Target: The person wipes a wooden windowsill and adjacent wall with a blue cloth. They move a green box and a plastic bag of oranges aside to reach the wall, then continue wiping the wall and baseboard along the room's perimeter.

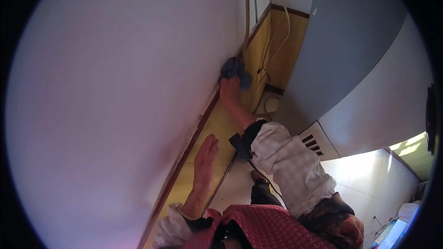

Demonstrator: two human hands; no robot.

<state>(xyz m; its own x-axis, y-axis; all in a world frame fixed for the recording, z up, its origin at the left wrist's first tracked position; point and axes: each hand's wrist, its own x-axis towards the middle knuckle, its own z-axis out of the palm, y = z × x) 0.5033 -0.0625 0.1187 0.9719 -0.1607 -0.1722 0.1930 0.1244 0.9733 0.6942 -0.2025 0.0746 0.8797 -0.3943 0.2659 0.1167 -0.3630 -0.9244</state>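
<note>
My right hand (230, 91) is pressed on a crumpled dark blue cloth (232, 67). The cloth lies against the dark red top trim (204, 119) of the yellow wood wall panelling (221, 121), beside a brown vertical pipe or cable (246, 17). Some of the cloth hangs down over the panelling. My left hand (206, 160) is raised lower along the same trim, fingers extended, with nothing in it. Whether it touches the panelling I cannot tell. Above the trim rises a plain white wall (114, 93).
A large grey and white appliance (342, 58) with vent slots stands close on the right. Loose cables (285, 34) hang in the corner behind it. A black device (240, 147) with a cord is by my right cuff. My shoe (258, 176) rests on the tiled floor (367, 183).
</note>
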